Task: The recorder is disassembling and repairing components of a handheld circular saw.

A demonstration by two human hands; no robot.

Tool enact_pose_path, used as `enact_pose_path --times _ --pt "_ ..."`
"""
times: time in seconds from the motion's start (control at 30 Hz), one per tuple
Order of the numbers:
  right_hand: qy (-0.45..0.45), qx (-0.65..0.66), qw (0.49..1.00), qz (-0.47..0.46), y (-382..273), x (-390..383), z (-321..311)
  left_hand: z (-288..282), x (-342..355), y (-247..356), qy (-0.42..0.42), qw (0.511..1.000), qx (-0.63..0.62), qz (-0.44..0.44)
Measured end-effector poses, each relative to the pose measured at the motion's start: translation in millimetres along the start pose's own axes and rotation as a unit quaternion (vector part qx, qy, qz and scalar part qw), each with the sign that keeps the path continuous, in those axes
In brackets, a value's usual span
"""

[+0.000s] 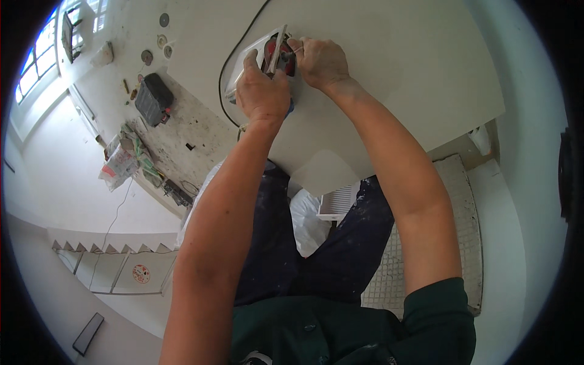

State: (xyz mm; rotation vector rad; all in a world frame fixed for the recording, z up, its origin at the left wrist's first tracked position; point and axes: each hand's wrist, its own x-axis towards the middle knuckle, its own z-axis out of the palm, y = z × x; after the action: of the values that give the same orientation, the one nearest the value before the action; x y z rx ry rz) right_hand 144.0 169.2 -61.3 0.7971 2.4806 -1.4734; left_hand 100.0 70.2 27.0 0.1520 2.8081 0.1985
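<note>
Pale beige surface (pixel 413 79) takes up most of the upper half here, and a red-and-silver power tool (pixel 280 55) sits on it right around 12 o'clock. Left hand (pixel 263 91) is clamped on the tool from its 7 o'clock side, fingers over the light metal base. Right hand (pixel 325 62) comes in from about 2 o'clock, fingertips bunched up right by the red part. Can't tell what it's pinching, way too small from up here. So the hands are near each other but apart, one on each side of the tool.

Dark cord (pixel 222 79) curves round the tool's 9 o'clock side. Over at 10 o'clock a black case (pixel 153 99) lies on the stained floor (pixel 207 115), with a few round discs (pixel 164 20) out toward 11.

Down at 6 o'clock it's dark, paint-flecked trousers (pixel 328 261) and a green shirt (pixel 304 334), plus a white plastic bag (pixel 309 222) showing between the legs. Grey gridded slab (pixel 465 243) sits around 4 o'clock.
</note>
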Motion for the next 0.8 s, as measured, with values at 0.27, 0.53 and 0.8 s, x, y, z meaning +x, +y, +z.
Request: enact_pose_path --times 0.27,0.53,0.8 --pt "0.067 0.008 0.973 0.222 -8 21 20 2 -1 0 0.015 0.998 0.027 0.045" --pt "-0.084 0.484 0.713 0.5 -11 38 -2 -2 1 0 -0.011 1.0 0.002 -0.005" --pt "0.104 0.721 0.414 0.545 -19 20 13 -6 4 -1 -0.025 1.0 0.01 -0.003"
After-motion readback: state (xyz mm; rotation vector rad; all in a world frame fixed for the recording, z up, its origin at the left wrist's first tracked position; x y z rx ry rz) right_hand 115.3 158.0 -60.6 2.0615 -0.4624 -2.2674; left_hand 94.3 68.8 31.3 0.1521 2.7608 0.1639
